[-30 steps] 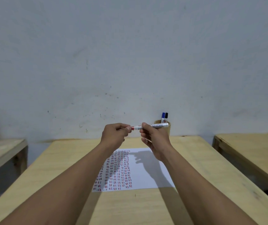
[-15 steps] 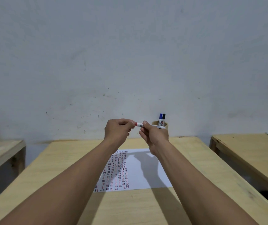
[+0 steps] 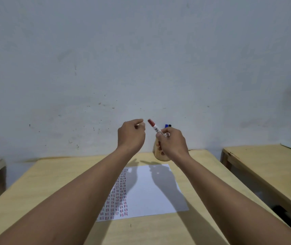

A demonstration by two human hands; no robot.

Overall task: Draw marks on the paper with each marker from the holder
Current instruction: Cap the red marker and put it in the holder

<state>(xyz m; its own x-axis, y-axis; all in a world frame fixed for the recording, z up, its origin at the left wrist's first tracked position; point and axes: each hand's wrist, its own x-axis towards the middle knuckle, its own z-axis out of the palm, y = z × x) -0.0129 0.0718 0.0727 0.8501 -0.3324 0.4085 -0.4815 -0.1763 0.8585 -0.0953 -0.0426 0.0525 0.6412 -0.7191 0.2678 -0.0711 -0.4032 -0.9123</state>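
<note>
Right hand (image 3: 172,143) is curled into a loose fist around a red-capped marker (image 3: 155,127), held up in the air with the capped end poking up and to the left. Left hand (image 3: 131,135) is right beside it but not touching, fingers bent in with thumb and forefinger nearly pinched, holding nothing that I can see. Both forearms are stretched out forward over the worktop (image 3: 56,177). Just behind the right hand there's the holder (image 3: 158,152), mostly hidden, with a blue-capped marker (image 3: 166,125) and a black-capped marker (image 3: 169,125) peeking out above the knuckles. Under the arms lies the paper (image 3: 151,190), its left part filled with rows of short red and dark marks, the rest blank.
</note>
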